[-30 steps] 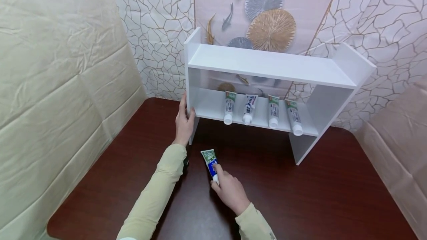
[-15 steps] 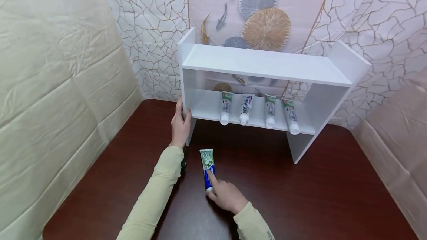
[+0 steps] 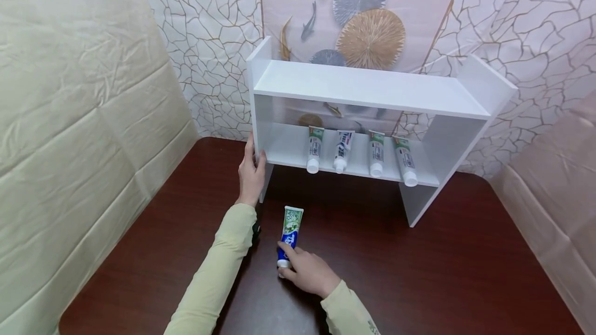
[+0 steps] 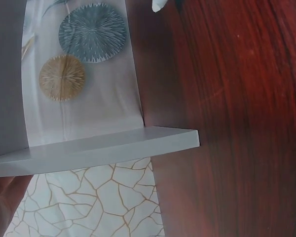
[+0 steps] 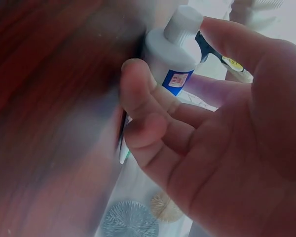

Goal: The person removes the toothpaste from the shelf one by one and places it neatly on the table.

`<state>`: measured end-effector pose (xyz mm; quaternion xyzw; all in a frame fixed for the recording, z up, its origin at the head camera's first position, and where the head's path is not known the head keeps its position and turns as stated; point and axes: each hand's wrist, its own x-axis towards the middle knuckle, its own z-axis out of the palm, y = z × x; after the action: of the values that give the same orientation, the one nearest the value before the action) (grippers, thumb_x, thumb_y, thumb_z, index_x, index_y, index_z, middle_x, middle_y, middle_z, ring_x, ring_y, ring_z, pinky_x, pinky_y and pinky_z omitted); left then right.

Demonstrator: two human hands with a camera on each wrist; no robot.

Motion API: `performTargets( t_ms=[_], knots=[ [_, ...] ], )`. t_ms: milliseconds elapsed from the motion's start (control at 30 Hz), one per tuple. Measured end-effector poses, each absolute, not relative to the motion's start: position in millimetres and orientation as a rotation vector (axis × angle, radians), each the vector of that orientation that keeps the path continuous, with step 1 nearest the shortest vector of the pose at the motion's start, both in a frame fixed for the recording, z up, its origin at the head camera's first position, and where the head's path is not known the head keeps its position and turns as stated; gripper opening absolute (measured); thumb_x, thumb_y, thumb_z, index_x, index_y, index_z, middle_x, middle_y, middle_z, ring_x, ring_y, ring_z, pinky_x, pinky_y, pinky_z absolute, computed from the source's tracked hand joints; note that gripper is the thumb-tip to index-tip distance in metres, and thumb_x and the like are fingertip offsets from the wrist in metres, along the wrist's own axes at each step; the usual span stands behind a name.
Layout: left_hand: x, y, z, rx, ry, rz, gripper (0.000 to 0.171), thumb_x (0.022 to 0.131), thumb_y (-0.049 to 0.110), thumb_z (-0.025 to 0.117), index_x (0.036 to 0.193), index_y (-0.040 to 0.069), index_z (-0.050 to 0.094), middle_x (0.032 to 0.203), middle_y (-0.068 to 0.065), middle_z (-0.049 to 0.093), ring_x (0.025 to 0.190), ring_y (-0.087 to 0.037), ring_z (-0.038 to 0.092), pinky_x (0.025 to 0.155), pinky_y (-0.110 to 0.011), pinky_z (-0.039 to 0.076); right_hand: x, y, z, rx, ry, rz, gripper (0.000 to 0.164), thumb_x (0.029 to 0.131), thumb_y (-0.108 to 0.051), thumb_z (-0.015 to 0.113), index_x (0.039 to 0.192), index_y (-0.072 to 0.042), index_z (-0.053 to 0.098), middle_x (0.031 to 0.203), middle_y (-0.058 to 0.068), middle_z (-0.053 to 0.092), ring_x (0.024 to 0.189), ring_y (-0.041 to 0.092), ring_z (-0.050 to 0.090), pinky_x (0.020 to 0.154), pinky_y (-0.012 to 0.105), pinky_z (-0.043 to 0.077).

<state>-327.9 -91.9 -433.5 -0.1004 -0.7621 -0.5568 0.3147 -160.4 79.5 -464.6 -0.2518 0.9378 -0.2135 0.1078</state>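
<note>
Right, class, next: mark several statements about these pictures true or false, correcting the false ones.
1. The right grip holds a blue-and-green tube. True.
2. The left grip touches the shelf. True.
3. The held tube's cap points toward the shelf. False: it points away from the shelf.
4. Four tubes rest on the lower board. True.
5. Their caps face the back. False: they face the front.
6. The table is white. False: it is dark red-brown.
</note>
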Motion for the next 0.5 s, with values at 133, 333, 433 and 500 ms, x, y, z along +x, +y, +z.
performTargets(
  t_ms=[133, 333, 433, 500],
  knots=[
    [-326, -93, -434, -0.261, -2.003, -1.479, 0.056, 0.103, 0.026, 0.046, 0.153, 0.038, 0.025, 0.147, -0.010, 0.049, 0.113, -0.034, 0.060, 0.078, -0.048, 0.049, -162, 80, -460, -0.736, 2.805, -0.598, 0.055, 0.095, -0.034, 0.061, 0.144, -0.014, 0.045, 0.112, 0.012, 0.062, 0.087, 0.020, 0.064, 0.073, 0.035, 0.051],
    [-325, -92, -433, -0.242, -1.991, -1.485, 0.055, 0.103, 0.027, 0.045, 0.153, 0.038, 0.026, 0.145, -0.011, 0.051, 0.106, -0.034, 0.061, 0.073, -0.046, 0.048, -174, 83, -431, -0.653, 3.057, -0.740, 0.055, 0.093, -0.026, 0.064, 0.143, -0.012, 0.045, 0.098, 0.009, 0.052, 0.062, 0.011, 0.043, 0.050, 0.025, 0.036],
    [-326, -90, -433, -0.228, -2.001, -1.494, 0.055, 0.103, 0.029, 0.044, 0.152, 0.042, 0.025, 0.144, -0.010, 0.052, 0.104, -0.033, 0.061, 0.072, -0.043, 0.047, -183, 87, -407, -0.571, 3.176, -0.853, 0.060, 0.093, -0.024, 0.065, 0.147, -0.018, 0.040, 0.101, 0.010, 0.054, 0.061, 0.011, 0.042, 0.048, 0.024, 0.035],
    [-326, -90, -434, -0.219, -2.005, -1.500, 0.055, 0.103, 0.029, 0.044, 0.152, 0.043, 0.025, 0.144, -0.009, 0.052, 0.105, -0.031, 0.061, 0.072, -0.042, 0.047, -191, 89, -392, -0.525, 3.235, -0.912, 0.064, 0.093, -0.023, 0.065, 0.150, -0.022, 0.035, 0.103, 0.011, 0.057, 0.063, 0.013, 0.045, 0.048, 0.024, 0.036]
  ],
)
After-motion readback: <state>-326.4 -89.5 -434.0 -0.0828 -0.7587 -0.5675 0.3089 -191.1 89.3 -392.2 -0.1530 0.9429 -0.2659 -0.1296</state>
